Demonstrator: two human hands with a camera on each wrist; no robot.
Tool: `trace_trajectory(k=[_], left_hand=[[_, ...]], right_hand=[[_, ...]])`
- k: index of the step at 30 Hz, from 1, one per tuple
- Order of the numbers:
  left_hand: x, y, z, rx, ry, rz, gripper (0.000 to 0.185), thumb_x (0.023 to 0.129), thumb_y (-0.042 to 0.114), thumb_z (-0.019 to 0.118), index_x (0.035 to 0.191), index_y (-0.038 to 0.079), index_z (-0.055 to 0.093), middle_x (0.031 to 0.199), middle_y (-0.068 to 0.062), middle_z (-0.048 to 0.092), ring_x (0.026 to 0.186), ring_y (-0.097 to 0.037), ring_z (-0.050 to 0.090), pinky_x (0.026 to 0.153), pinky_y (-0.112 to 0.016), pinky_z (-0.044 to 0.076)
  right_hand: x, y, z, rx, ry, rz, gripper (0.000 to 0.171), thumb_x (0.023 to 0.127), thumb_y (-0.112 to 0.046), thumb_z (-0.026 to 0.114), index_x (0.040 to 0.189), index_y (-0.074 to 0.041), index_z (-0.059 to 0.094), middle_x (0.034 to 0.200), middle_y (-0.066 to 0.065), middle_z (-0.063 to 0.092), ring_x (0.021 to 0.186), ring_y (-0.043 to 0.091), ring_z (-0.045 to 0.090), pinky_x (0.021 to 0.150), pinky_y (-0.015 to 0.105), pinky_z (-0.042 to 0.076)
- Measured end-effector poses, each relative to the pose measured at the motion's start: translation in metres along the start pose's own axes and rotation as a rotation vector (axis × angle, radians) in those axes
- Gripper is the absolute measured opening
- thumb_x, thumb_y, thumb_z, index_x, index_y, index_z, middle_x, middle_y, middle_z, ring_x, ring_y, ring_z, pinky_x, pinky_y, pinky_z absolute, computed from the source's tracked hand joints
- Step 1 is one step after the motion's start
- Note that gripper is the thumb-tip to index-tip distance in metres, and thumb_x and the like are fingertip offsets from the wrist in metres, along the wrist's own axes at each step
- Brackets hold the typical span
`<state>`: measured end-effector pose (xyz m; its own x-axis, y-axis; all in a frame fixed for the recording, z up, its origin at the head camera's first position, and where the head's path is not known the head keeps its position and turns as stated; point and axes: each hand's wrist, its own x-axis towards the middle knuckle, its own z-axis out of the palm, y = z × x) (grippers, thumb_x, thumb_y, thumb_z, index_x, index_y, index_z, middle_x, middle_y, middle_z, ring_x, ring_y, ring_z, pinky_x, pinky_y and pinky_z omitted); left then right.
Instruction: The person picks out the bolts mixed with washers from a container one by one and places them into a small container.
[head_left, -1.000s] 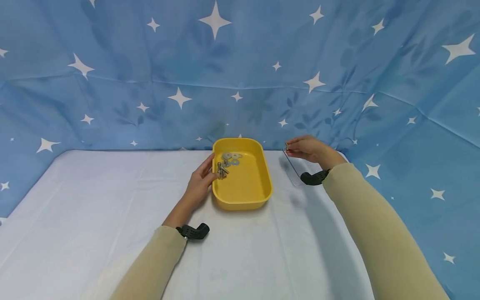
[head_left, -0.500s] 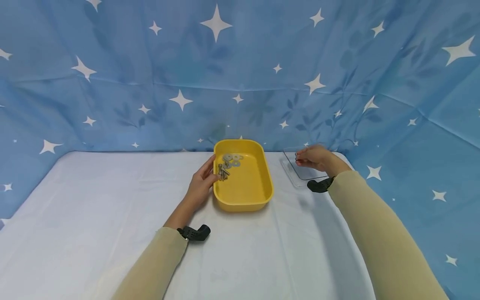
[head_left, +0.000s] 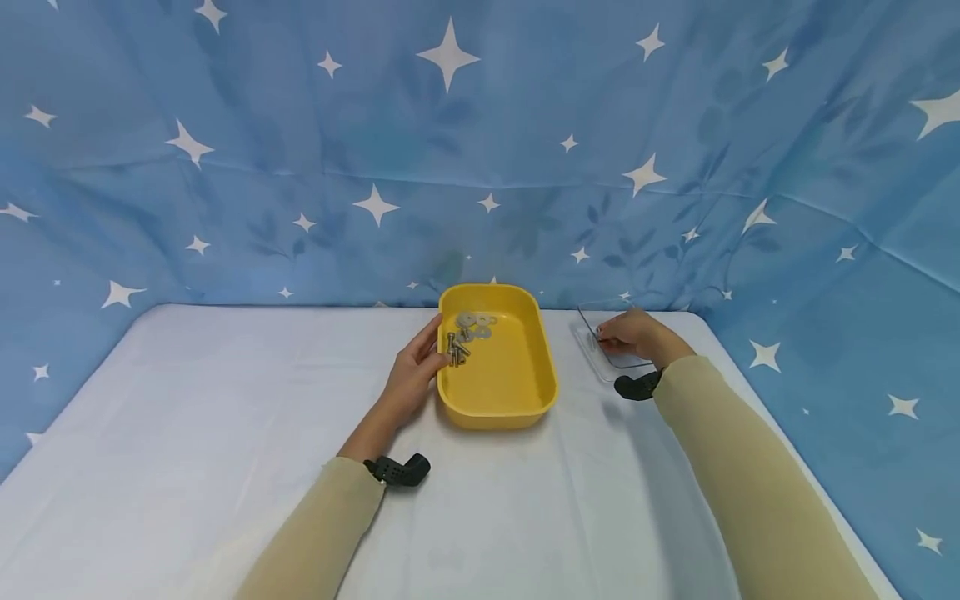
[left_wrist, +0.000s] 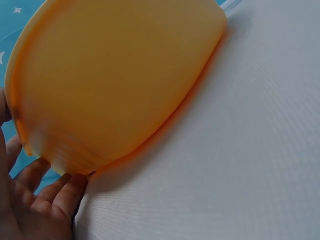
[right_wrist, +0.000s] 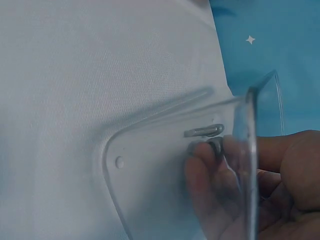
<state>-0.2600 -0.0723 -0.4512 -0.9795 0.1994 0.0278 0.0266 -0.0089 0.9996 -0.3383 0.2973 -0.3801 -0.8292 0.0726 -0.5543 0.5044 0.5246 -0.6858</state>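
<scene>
My left hand (head_left: 408,379) grips the left wall of a yellow tray (head_left: 497,383), thumb over the rim and fingers against the outside. In the left wrist view, the fingertips (left_wrist: 70,192) press the tray's lower wall. Inside the tray, several metal bolts (head_left: 456,350) lie near my thumb, with several flat washers (head_left: 482,332) behind them. My right hand (head_left: 637,335) reaches down into a clear box (head_left: 606,371) and pinches a bolt (right_wrist: 216,146) near its floor. Another bolt (right_wrist: 204,131) lies in the box just beyond those fingertips.
A white cloth (head_left: 247,433) covers the table. Behind it hangs a blue curtain (head_left: 420,150) with white stars, which also runs along the right side. The clear box stands right of the tray, near the back edge, with thin upright walls.
My right hand has moved from over the clear box's far left corner down inside it, with the bolt between its fingers. The left hand stays on the tray; the head view has shifted slightly.
</scene>
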Motion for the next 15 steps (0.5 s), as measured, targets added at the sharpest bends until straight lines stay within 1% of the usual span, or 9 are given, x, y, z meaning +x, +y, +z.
trace_trajectory(k=[5,9,12,15], left_hand=[[-0.0004,-0.0003,0.0023,0.001,0.004,0.016,0.07,0.096,0.014,0.057,0.159,0.033,0.032,0.166,0.008,0.033,0.153,-0.016,0.034,0.121,-0.04,0.039],[-0.0009,-0.0026,0.002,-0.013,0.007,-0.004,0.069,0.096,0.014,0.057,0.158,0.035,0.033,0.165,0.009,0.033,0.152,-0.015,0.035,0.12,-0.04,0.04],[-0.0006,-0.0031,0.001,-0.027,0.004,-0.007,0.069,0.097,0.014,0.057,0.158,0.034,0.033,0.166,0.008,0.033,0.152,-0.016,0.035,0.12,-0.041,0.039],[-0.0004,-0.0033,0.0006,-0.036,0.0,-0.001,0.068,0.098,0.013,0.056,0.158,0.033,0.033,0.166,0.007,0.033,0.153,-0.017,0.035,0.121,-0.041,0.038]], right_hand=[[0.001,0.0022,-0.0002,-0.02,0.035,0.003,0.035,0.102,-0.007,0.053,0.134,0.006,0.053,0.102,0.006,0.057,0.085,0.012,0.059,0.083,0.024,0.059],[0.0044,0.0033,0.0005,-0.016,0.06,0.019,0.032,0.1,-0.006,0.057,0.129,0.005,0.058,0.092,0.003,0.061,0.081,0.012,0.061,0.081,0.024,0.06],[0.0063,0.0023,-0.0002,-0.025,0.06,0.019,0.033,0.099,-0.006,0.057,0.129,0.005,0.059,0.089,0.002,0.062,0.08,0.012,0.062,0.084,0.027,0.06],[0.0062,0.0019,-0.0009,-0.038,0.045,0.016,0.036,0.099,-0.007,0.057,0.133,0.006,0.056,0.091,0.002,0.062,0.082,0.012,0.062,0.09,0.029,0.059]])
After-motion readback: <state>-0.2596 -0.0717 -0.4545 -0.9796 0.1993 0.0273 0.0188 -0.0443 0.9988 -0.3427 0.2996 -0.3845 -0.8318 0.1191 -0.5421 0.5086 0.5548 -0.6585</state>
